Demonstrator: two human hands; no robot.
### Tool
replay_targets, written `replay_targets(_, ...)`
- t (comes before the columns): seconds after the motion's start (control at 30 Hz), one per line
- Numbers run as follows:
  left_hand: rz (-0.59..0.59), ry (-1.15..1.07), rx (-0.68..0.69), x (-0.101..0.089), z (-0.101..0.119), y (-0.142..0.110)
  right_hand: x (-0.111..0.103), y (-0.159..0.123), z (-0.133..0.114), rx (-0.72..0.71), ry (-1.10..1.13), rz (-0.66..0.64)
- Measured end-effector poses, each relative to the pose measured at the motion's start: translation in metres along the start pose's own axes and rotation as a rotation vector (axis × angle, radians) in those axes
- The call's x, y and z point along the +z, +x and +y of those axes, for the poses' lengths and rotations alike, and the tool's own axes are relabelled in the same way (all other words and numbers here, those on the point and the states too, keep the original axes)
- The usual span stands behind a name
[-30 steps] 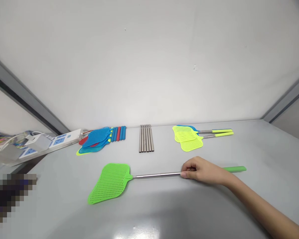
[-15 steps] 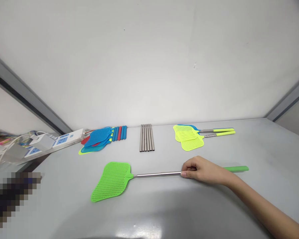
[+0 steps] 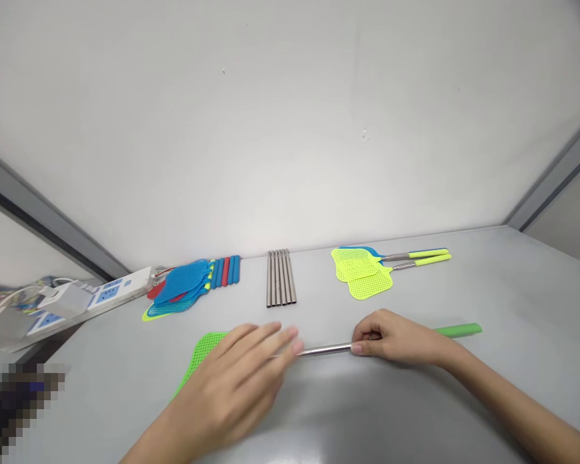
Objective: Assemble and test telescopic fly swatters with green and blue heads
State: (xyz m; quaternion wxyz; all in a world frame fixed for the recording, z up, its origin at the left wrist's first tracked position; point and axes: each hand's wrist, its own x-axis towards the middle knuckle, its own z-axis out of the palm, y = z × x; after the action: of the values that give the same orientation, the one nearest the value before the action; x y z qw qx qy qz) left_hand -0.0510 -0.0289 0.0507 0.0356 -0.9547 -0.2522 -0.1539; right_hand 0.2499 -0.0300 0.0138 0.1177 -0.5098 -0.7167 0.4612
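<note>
Across the grey desk [image 3: 522,296] lies a green swatter [image 3: 205,351], its rod pinched in the right hand [image 3: 391,336]; the left hand [image 3: 236,380], fingers spread open, is over its head end.

2 hands [image 3: 241,377] over 1 green swatter [image 3: 203,353]

"What shows of the person's body?"

"Two bare hands and part of each arm. The right hand [image 3: 391,335] is smooth-backed, joined by a narrow wrist to a slim, bare right forearm [image 3: 512,393]."

"And its nails?"

"The thumbnail looks short; the others are too small or hidden to tell."

"What about the other side?"

"The left hand [image 3: 227,386] has slender fingers [image 3: 251,351], slightly blurred, so their nails are unclear. The visible left forearm [image 3: 159,438] is bare too."
</note>
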Motion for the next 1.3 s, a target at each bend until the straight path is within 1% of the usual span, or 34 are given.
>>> replay_targets(0.07,-0.122,-0.068,0.002,0.012,-0.010,0.012,-0.001,0.000,0.001,0.006,0.001,-0.001)
replay_targets(0.13,-0.244,-0.146,-0.067,0.022,-0.016,0.016,-0.003,0.000,0.002,0.013,-0.007,0.011)
replay_targets(0.17,-0.275,-0.162,-0.116,0.025,-0.017,0.017,-0.004,0.000,0.002,0.015,-0.013,0.019)
replay_targets(0.27,-0.309,-0.186,-0.202,0.032,-0.019,0.014,-0.006,-0.001,0.002,0.016,-0.032,0.036)
replay_targets(0.43,-0.357,-0.235,-0.216,0.038,-0.013,0.008,-0.003,-0.003,-0.002,0.030,-0.060,0.056)
replay_targets(0.53,-0.357,-0.223,-0.207,0.043,-0.007,0.007,-0.002,-0.004,-0.004,0.008,-0.087,0.088)
replay_targets(0.63,-0.350,-0.188,-0.199,0.046,-0.003,0.006,-0.002,-0.003,-0.003,-0.011,-0.090,0.083)
replay_targets(0.9,-0.319,-0.109,-0.166,0.047,0.002,0.002,0.006,-0.002,-0.001,0.007,-0.088,0.009)
replay_targets(1.0,-0.291,-0.084,-0.141,0.048,0.006,0.002,0.006,-0.003,-0.003,0.024,-0.057,-0.043)
replay_targets(1.17,-0.251,-0.053,-0.101,0.050,0.011,0.001,0.008,-0.005,-0.004,0.092,0.057,-0.136)
replay_targets(1.3,-0.240,-0.015,-0.059,0.048,0.015,0.001,0.011,-0.004,-0.002,0.166,0.284,-0.266)
